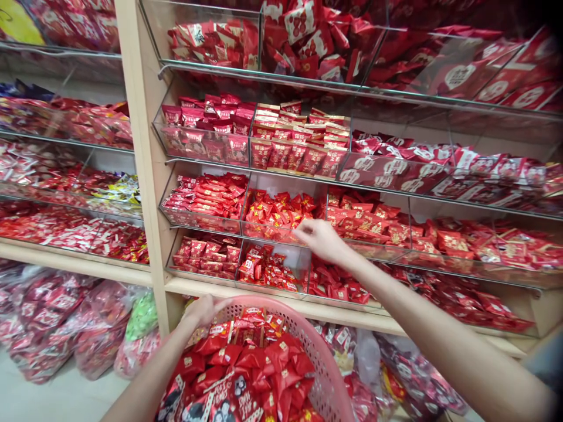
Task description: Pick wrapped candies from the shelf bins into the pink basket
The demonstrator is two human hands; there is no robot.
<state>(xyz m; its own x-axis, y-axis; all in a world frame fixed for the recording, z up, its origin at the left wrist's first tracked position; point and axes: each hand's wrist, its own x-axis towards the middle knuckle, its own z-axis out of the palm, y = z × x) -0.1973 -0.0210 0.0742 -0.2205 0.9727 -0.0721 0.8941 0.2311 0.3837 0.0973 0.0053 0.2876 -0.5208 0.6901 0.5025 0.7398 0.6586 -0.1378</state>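
My left hand (204, 309) grips the rim of a pink plastic basket (323, 351) at the bottom centre. Red candy packets (264, 369) fill the basket. My right hand (317, 235) is at the front of a clear shelf bin of small red and orange packets (281, 208), fingers bent and pressed together; whether anything is between them is too small to tell. Just below it, a lower bin holds more small red packets (268, 268).
Clear bins of red packets (294, 146) line the shelves above and to the right. A wooden upright (141, 146) divides them from the left shelves. Plastic bags of candy (48, 322) lie on the floor below, left and right of the basket.
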